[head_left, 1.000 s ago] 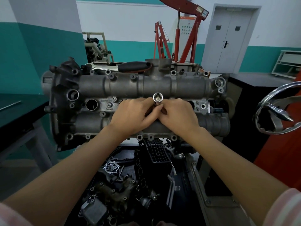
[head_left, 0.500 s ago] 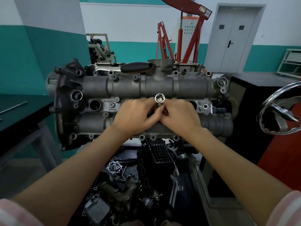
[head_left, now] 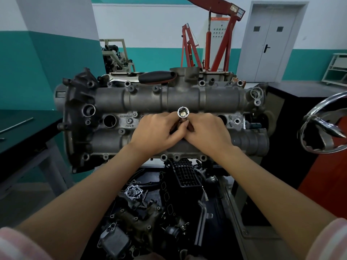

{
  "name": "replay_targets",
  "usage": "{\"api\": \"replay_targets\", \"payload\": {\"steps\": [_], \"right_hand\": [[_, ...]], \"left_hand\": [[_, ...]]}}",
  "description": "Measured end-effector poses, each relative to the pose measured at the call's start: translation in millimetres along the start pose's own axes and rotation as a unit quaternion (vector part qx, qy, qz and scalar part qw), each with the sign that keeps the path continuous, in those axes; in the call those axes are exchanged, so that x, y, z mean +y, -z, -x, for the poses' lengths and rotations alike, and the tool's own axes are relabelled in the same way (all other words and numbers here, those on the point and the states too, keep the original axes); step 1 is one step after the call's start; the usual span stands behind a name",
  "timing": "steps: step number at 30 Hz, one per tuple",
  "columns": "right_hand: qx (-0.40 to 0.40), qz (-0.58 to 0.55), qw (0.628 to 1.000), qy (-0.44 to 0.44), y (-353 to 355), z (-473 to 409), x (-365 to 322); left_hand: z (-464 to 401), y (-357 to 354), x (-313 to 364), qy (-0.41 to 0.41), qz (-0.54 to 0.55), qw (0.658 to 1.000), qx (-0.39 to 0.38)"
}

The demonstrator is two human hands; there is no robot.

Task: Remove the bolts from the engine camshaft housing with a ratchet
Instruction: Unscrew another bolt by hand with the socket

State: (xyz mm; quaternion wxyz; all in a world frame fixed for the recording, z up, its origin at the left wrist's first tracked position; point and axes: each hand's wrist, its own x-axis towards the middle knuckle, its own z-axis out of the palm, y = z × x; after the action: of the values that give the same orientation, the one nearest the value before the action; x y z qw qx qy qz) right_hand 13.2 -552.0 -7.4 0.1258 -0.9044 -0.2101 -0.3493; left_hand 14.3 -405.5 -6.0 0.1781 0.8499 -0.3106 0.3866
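on the far left a dark workbench (head_left: 28,126) carries one thin metal rod (head_left: 16,125). moving in, the camshaft housing (head_left: 161,102) lies across the stand with its two long ribbed tubes, and along its top edge one ratchet (head_left: 157,76) with a black grip rests untouched by either hand. two large round ports stand open at the housing's left end; the bolt holes along the near flange look empty from here, about six of them, though i can't swear to each. in the middle, the left hand (head_left: 155,134) and the right hand (head_left: 208,133) are pressed together, fingers closed around the stem of one chrome socket (head_left: 183,114) whose open mouth faces up. compared with a second ago hardly anything has shifted: the hands stay bunched at the same spot, only the view drifts. i'd guess the person is turning a loosened bolt out by hand or freeing one from the socket, so the ratchet isn't needed this instant. to the right, one chrome wheel (head_left: 323,128); behind, two red hoists (head_left: 212,40).
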Motion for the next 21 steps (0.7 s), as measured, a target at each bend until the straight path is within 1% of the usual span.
{"api": "replay_targets", "payload": {"steps": [21], "right_hand": [[0.001,0.02,1.0,0.007,-3.8,-0.1,1.2]], "left_hand": [[0.2,-0.4,-0.6,-0.005,-0.003,1.0,0.002]]}}
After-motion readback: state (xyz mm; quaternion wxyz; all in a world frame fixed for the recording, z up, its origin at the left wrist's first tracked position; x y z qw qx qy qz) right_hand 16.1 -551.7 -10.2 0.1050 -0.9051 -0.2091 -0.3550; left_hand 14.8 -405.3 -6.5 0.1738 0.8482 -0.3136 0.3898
